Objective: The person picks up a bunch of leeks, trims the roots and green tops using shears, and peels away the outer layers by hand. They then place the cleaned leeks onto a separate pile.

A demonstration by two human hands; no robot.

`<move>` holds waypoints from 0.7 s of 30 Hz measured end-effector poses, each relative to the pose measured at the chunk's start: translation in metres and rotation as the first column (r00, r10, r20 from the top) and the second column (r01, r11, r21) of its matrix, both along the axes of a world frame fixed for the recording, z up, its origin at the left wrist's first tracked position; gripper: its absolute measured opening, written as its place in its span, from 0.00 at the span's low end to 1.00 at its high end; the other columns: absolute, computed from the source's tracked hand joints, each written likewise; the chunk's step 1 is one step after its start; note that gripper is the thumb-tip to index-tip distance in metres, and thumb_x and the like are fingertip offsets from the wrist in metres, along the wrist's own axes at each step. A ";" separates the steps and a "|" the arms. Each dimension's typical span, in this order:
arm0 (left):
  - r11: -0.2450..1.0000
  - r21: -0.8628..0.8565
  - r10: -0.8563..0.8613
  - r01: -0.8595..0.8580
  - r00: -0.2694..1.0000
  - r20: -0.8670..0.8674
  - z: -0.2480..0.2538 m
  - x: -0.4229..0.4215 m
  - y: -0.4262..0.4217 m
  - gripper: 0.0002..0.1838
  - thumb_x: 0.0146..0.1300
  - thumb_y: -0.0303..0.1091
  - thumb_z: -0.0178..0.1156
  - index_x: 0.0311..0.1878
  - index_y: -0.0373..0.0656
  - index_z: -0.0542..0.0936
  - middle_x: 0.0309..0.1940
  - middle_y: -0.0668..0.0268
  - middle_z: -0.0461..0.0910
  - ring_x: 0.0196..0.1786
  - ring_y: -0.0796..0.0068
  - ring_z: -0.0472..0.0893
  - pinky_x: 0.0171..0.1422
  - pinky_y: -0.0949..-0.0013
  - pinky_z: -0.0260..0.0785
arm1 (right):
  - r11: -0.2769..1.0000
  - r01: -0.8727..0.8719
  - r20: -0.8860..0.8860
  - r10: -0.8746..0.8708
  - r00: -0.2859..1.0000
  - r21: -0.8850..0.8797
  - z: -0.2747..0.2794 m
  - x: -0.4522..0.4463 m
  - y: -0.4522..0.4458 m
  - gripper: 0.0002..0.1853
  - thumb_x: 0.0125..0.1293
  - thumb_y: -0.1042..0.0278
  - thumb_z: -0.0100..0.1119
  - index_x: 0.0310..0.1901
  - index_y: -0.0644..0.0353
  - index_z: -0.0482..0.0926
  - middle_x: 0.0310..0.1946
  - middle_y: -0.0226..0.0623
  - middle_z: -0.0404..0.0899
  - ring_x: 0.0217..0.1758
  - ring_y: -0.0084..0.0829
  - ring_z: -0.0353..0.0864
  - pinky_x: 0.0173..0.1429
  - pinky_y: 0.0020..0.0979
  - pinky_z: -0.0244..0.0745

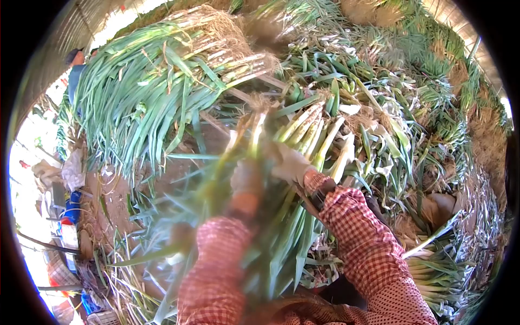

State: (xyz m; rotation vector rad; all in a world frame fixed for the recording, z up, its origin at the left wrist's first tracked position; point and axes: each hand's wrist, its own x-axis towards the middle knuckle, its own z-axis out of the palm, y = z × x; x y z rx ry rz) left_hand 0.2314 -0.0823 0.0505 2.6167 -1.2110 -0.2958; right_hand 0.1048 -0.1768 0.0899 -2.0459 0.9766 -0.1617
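Note:
My left hand [246, 176], gloved and blurred by motion, is closed round green onion stalks [257, 132] whose roots point away from me. Just to its right, my right hand [291, 164], in a pale glove, lies at the edge of a bunch of stalks [309, 130] with white stems and long green leaves. Its fingers are partly smeared, and what they hold, if anything, does not show clearly. Leaves hang down between my two checked sleeves.
A large heap of green onions [146, 92] lies at the upper left, roots to the right. Loose leaves and stalks [401, 135] cover the right side. Another bunch [439, 276] lies at the lower right. A person [76, 73] is partly visible at the far left.

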 end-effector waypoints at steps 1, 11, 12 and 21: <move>1.000 0.026 -0.007 0.008 1.000 -0.024 0.001 0.003 -0.002 0.21 0.57 0.34 0.68 0.53 0.42 0.76 0.51 0.49 0.80 0.51 0.44 0.84 0.54 0.50 0.79 | 1.000 0.017 0.029 -0.017 0.999 0.017 -0.002 0.006 -0.009 0.43 0.54 0.64 0.63 0.74 0.58 0.61 0.54 0.52 0.82 0.54 0.48 0.83 0.59 0.39 0.78; 0.990 0.025 -0.129 0.140 0.957 -0.258 0.039 0.002 0.030 0.20 0.55 0.44 0.67 0.43 0.37 0.82 0.44 0.43 0.84 0.49 0.42 0.83 0.55 0.50 0.75 | 0.959 -0.233 0.175 0.205 0.963 0.162 0.017 -0.104 0.072 0.50 0.53 0.71 0.67 0.78 0.57 0.54 0.53 0.50 0.82 0.52 0.37 0.84 0.58 0.34 0.80; 0.979 -0.004 -0.201 0.205 0.955 -0.218 0.021 0.010 0.034 0.25 0.53 0.49 0.69 0.43 0.36 0.82 0.43 0.43 0.84 0.48 0.43 0.83 0.55 0.51 0.75 | 0.953 -0.256 0.190 0.224 0.956 0.161 0.015 -0.115 0.089 0.50 0.53 0.71 0.68 0.78 0.59 0.53 0.53 0.50 0.82 0.52 0.36 0.84 0.57 0.33 0.79; 0.996 0.034 -0.080 0.087 0.980 -0.180 0.039 -0.034 0.049 0.19 0.58 0.41 0.63 0.48 0.38 0.80 0.44 0.43 0.84 0.51 0.41 0.83 0.57 0.48 0.75 | 0.975 -0.138 0.133 0.116 0.984 0.172 0.033 -0.122 0.109 0.48 0.54 0.65 0.65 0.77 0.57 0.54 0.48 0.54 0.81 0.52 0.47 0.84 0.56 0.39 0.79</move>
